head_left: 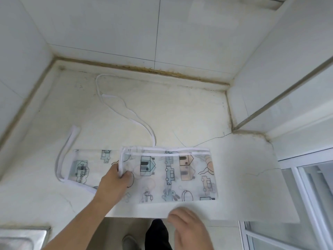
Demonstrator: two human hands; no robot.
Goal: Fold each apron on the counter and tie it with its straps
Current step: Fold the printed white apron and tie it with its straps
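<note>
- The apron [173, 170], a thin see-through sheet printed with houses and cars and edged in white, lies folded into a long band near the front edge of the pale surface [180, 109].
- The left hand [115, 179] pinches the white-trimmed edge of the upper layer near the band's middle, thumb on top and fingers tucked under it; the fingertips are hidden by the fabric.
- The right hand [189, 230] hangs just off the front edge of the surface, fingers loosely spread and holding nothing; it is blurred and partly cut off by the bottom of the frame.
- One white strap [124, 105] trails from the band's far edge toward the back wall in loose curves; a second strap loop [66, 152] curls at the band's left end.
- Lettering on the left end is mostly too small to read.
- A metal sink corner [21, 237] shows at the lower left, cut off.
- A dark trouser leg and shoe [129, 242] show below the surface.
</note>
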